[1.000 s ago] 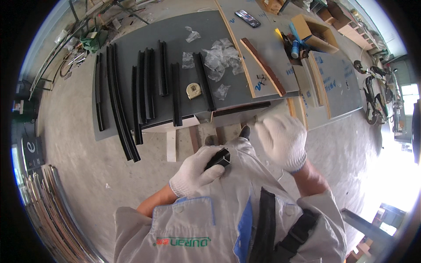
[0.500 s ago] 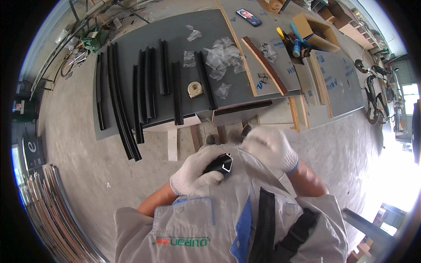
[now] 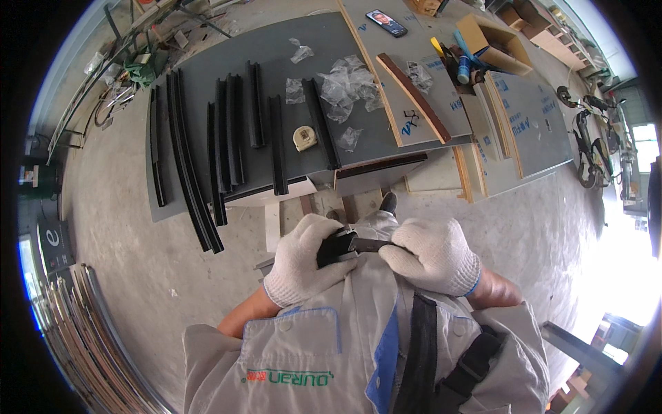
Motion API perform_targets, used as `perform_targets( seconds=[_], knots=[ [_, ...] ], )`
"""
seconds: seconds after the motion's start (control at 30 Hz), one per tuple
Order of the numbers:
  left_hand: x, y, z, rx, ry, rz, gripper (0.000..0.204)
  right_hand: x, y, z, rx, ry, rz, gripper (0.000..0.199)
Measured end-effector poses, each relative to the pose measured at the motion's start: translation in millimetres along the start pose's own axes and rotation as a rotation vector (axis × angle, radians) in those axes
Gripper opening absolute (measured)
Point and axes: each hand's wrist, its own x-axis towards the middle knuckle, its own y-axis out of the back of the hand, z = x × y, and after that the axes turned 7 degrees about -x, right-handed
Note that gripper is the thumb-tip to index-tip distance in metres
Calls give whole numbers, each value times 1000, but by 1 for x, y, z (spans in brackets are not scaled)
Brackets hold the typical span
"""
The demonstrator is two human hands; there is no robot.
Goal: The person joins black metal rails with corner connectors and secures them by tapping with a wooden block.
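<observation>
Beyond our gloved left hand [image 3: 301, 259], a grey tabletop [image 3: 265, 48] carries long black profiles [image 3: 183, 152] and a pale tape measure [image 3: 305, 139]. Crumpled clear plastic [image 3: 348, 90] and a reddish-brown strip [image 3: 414, 96] lie beyond our gloved right hand [image 3: 438, 257]; farther past that hand are a phone [image 3: 387, 23] and an open cardboard box [image 3: 500, 45]. Our left hand grips a short black piece [image 3: 336, 248], its open end facing right. Our right hand pinches a thin dark strip [image 3: 370, 245] that reaches across to that end; whether it goes inside, we cannot tell.
</observation>
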Motion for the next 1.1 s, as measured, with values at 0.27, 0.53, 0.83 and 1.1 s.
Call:
perform_targets(
  seconds=[0.27, 0.53, 0.83, 1.1],
  knots=[
    [-3, -4, 5, 26, 15, 36, 48, -2, 5, 11, -163, 16, 105, 17],
    [-3, -8, 4, 203, -77, 93, 53, -5, 4, -8, -7, -39, -2, 16],
    [-5, -8, 2, 317, -141, 78, 47, -6, 3, -4, -185, 20, -77, 17],
    [-7, -9, -1, 270, -57, 112, 45, -8, -13, 5, -150, 21, 55, 21]
  ],
)
